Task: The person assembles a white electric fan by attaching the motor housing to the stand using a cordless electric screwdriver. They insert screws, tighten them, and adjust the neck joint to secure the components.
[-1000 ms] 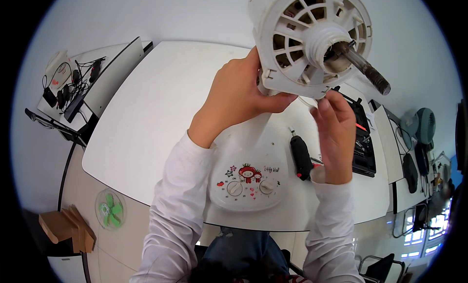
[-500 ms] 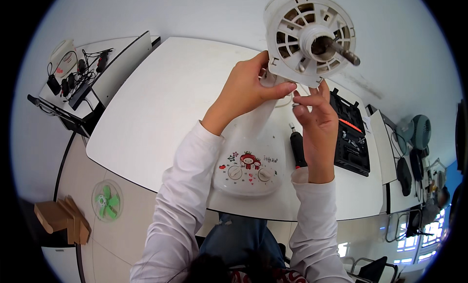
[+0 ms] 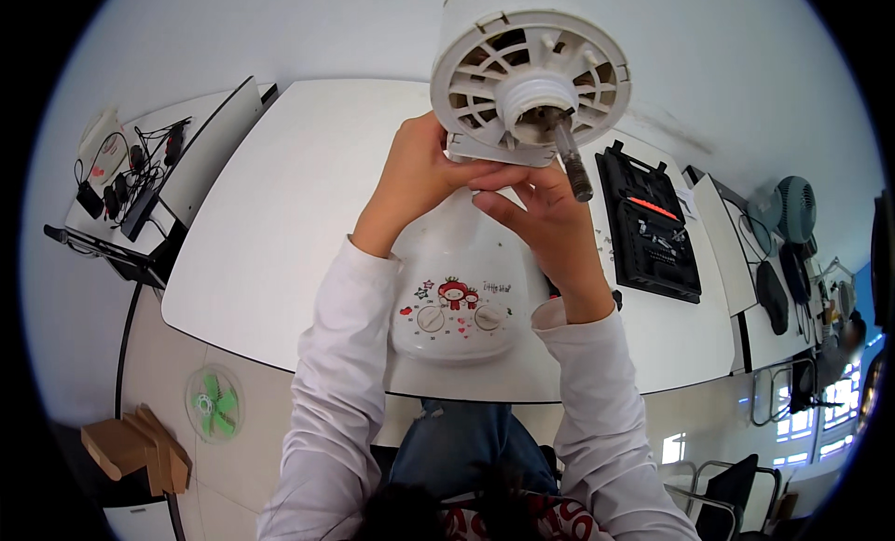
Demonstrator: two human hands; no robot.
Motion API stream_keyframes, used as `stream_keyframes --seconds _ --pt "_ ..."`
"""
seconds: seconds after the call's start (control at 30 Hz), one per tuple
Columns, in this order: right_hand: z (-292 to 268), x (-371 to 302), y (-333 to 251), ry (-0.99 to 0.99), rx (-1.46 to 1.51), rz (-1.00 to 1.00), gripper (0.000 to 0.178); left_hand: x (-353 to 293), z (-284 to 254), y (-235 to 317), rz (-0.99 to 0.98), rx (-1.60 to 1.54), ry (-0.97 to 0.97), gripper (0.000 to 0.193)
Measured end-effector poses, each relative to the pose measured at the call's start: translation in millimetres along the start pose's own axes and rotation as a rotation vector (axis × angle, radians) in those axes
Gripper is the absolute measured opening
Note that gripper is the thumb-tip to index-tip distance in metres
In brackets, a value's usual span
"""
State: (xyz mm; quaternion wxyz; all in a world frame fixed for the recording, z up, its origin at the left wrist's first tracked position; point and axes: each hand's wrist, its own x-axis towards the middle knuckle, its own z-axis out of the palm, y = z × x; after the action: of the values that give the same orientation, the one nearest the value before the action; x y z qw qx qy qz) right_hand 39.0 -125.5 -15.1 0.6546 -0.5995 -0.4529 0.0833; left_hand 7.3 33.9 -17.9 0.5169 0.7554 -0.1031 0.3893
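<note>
A white electric fan stands on the white table with its blades off. Its round motor housing (image 3: 466, 108) faces me, vents bare, and a metal shaft (image 3: 570, 159) sticks out of the hub. Below the housing, my left hand (image 3: 407, 178) is closed around the neck. My right hand (image 3: 557, 229) is at the same spot from the right, its thumb and fingers bent together under the housing; what they pinch is hidden. The fan base (image 3: 457, 341) has two round knobs and red cartoon figures. Behind my right wrist, most of a black tool (image 3: 617, 300) is hidden.
To the right lies an open black tool case (image 3: 653, 233) with bits and an orange-red strip. Small parts lie beside it. On the floor at left are a green fan blade (image 3: 214, 406) in a clear round guard and cardboard (image 3: 140, 448). A side table holds tangled cables (image 3: 140, 173).
The fan head has shifted left and down in view and turned slightly. My right hand has moved left, its fingers now meeting the left hand under the housing. The black tool has become mostly covered.
</note>
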Motion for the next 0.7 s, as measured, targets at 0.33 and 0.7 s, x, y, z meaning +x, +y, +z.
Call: stream_keyframes --seconds 0.33,0.7 --pt "-4 -1 1 0.001 -0.047 -0.078 0.017 1 -4 1 -0.064 -0.063 -0.026 0.036" --pt "-40 -21 -59 0.567 -0.021 -0.314 0.018 -4 -1 7 -0.027 -0.182 0.000 0.051"
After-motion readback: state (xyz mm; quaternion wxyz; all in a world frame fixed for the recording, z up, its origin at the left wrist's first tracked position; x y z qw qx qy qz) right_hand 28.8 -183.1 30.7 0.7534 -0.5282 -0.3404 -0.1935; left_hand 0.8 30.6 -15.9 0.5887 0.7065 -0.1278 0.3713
